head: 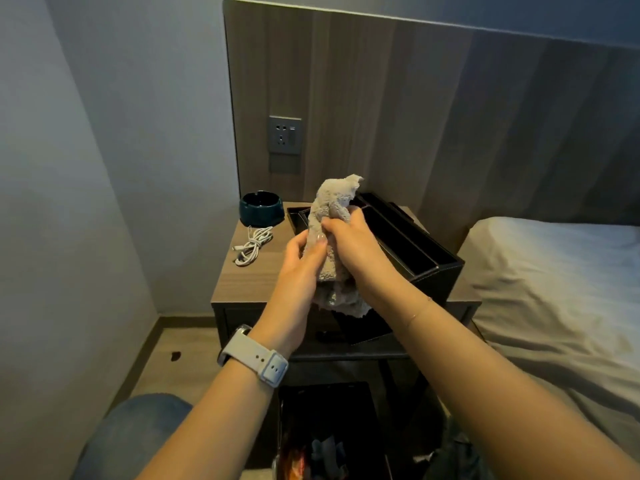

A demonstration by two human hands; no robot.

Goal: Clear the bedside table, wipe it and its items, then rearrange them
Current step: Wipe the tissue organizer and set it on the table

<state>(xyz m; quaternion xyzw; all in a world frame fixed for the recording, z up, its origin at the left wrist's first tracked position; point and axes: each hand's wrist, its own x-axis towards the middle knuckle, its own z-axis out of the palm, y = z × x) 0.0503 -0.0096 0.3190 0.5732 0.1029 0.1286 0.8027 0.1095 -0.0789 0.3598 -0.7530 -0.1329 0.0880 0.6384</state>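
While both hands, left (302,261) and right (349,237), hold a cloth (332,216) in curled fingers above the surface (249,275), an ashtray (261,208) occupies its far-left corner, a cable (251,245) beside it.

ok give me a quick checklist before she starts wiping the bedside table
1. Cloth in hand: ok, left hand and right hand both grip it.
2. Cloth folded flat for wiping: not ok, it is bunched.
3. Tabletop cleared: not ok, ashtray, white cable and black organizer sit on it.
4. Cloth damp: cannot tell.
5. Room to set items aside: ok, the bed is alongside.
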